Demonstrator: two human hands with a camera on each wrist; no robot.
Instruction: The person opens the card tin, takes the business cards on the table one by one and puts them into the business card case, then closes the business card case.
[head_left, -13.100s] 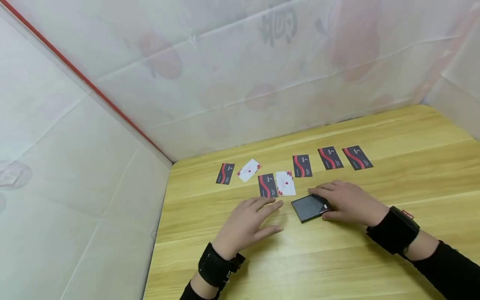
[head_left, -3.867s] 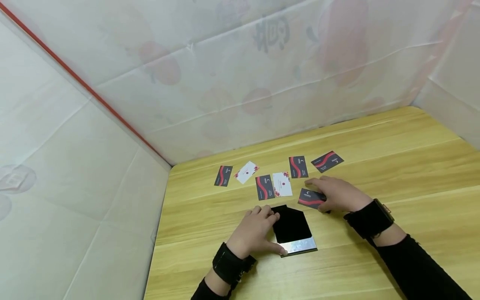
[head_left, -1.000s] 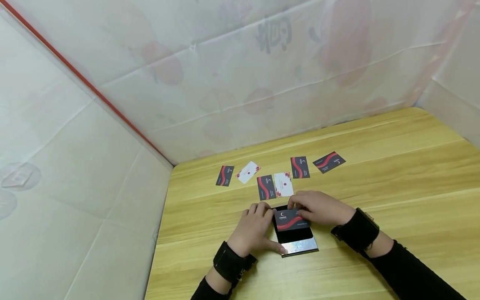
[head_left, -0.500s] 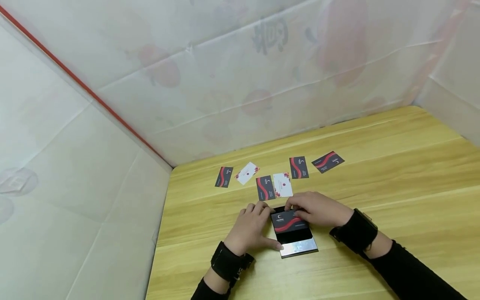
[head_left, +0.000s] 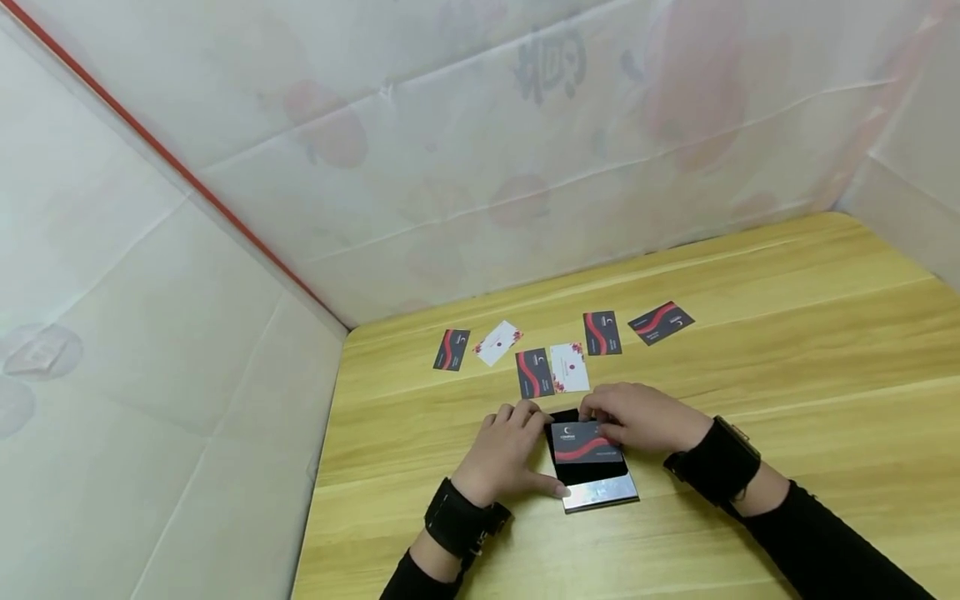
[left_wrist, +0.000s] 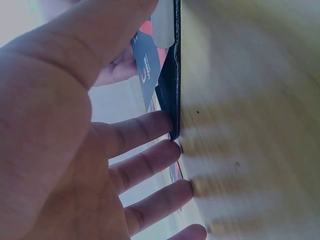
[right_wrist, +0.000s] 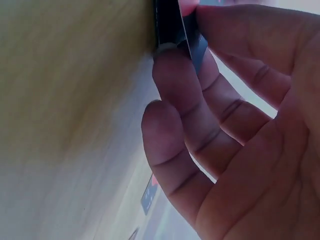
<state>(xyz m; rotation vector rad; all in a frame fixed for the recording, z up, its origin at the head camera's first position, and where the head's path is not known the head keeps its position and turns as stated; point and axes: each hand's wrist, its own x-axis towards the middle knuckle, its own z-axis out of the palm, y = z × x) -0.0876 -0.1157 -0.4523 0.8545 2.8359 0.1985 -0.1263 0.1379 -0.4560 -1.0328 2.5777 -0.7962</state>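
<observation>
An open card case [head_left: 600, 493], black inside with a silver strip along its near edge, lies on the table. Over its black inside is a dark business card [head_left: 573, 443] with a red wave. My right hand [head_left: 648, 418] pinches this card at its right end between thumb and fingers; the right wrist view shows the card [right_wrist: 197, 47] between them. My left hand [head_left: 498, 457] rests against the case's left side, thumb at the silver strip, index fingertip at the far corner. In the left wrist view its fingers are fairly straight, and the card [left_wrist: 147, 70] tilts above the case.
Beyond the case lie several loose cards: dark ones with red waves [head_left: 452, 350] and white ones with red flowers [head_left: 570, 367]. One dark card [head_left: 662, 322] lies askew at the right. White sheeting [head_left: 450, 208] stands behind the wooden table [head_left: 787, 350].
The case, closed 13 seconds ago, is open. A dark card has gone from the right of the case to above its inside in my right hand. Over the last second little moves.
</observation>
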